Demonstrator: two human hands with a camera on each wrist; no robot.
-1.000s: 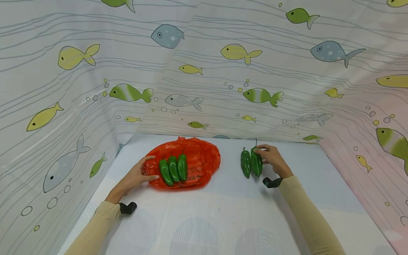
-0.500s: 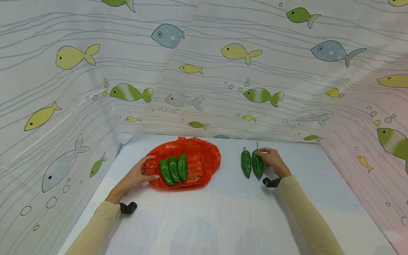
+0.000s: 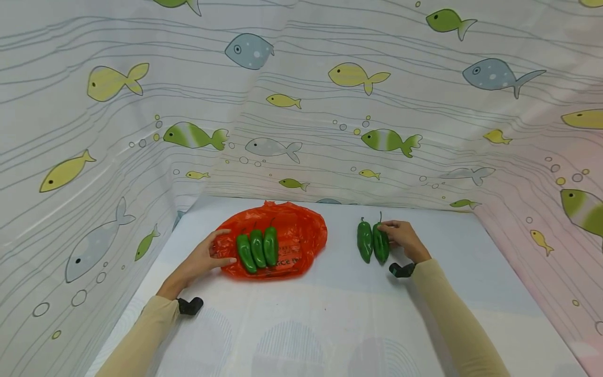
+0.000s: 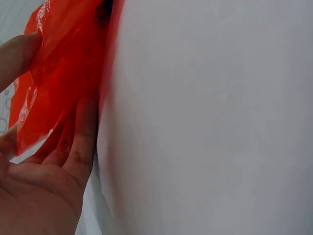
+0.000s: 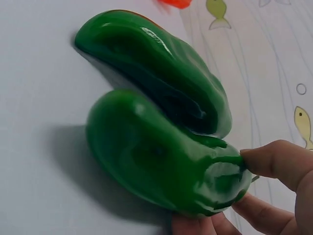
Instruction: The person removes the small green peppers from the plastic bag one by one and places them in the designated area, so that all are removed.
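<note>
In the head view my left hand [image 3: 204, 255] is at the left end of a crumpled red plastic bag [image 3: 308, 235]. Its thumb and fingers are spread wide apart; in the left wrist view they touch the bag [image 4: 73, 63], some fingers partly behind the film. Three green peppers [image 3: 256, 248] lie side by side on the bag. My right hand [image 3: 402, 236] pinches the stem end of another green pepper [image 5: 151, 156] between thumb and fingers. A matching green pepper [image 5: 156, 68] lies close alongside it, to its left in the head view.
The white patterned table covering [image 3: 325, 324] runs under everything. Fish-printed sheets [image 3: 311, 120] stand as walls at the back and both sides. Each wrist carries a small black camera [image 3: 190, 306].
Since a second ago, my right hand and its pepper have shifted slightly toward me and right, then stopped. My left hand and the bag have stayed in place.
</note>
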